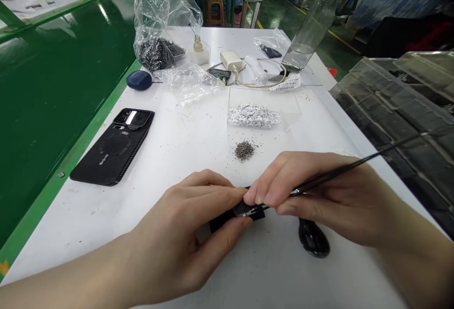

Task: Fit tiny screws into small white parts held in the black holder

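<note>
Both of my hands meet low over the white table. My left hand (198, 224) is closed, pinching a small black part (222, 220) between thumb and fingers; much of the part is hidden. My right hand (312, 193) grips a thin black-handled tool (331, 175) with a metal collar, slanting up to the right. Its tip touches or lies right at the black part, and I cannot make out its exact kind. Just beyond my fingers lies a pile of tiny metal pieces (244, 150). A glossy black rounded object (314, 239) rests below my right hand.
A clear bag of small white pieces (253, 116) lies past the pile. At left is a phone in a black case (113, 147). Farther back are a bag of black parts (156, 54), a small bottle (197, 43), a white charger (231, 60) and a tall clear container (305, 39). Trays (390, 96) stand right.
</note>
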Demonstrator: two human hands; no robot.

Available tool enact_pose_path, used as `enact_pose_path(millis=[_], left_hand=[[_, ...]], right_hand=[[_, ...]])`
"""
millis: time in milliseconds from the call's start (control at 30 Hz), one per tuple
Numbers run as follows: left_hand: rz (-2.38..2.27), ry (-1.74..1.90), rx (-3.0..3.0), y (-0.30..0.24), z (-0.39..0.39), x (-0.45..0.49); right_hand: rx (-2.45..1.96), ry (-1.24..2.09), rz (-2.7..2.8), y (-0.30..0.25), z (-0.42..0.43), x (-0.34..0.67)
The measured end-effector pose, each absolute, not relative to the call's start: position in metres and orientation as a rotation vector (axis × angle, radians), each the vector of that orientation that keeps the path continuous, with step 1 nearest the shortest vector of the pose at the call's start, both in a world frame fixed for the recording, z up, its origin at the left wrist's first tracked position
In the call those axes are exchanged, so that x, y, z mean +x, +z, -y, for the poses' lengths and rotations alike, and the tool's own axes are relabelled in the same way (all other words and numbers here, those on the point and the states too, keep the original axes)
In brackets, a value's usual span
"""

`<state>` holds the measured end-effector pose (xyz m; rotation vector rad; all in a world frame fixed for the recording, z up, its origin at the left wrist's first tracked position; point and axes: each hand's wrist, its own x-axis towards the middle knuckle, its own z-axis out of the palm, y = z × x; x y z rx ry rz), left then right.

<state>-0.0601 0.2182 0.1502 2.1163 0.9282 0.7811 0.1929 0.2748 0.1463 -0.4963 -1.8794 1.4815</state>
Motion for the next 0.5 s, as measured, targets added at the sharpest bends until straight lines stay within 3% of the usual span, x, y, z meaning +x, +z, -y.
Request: enact_pose_path(millis=[500], left_hand=[[-0.932,0.78,2.091,0.1515,-0.2194,-0.0579]], right_hand=[[-0.523,1.495,1.885,0.1463,-0.2744,0.1935]])
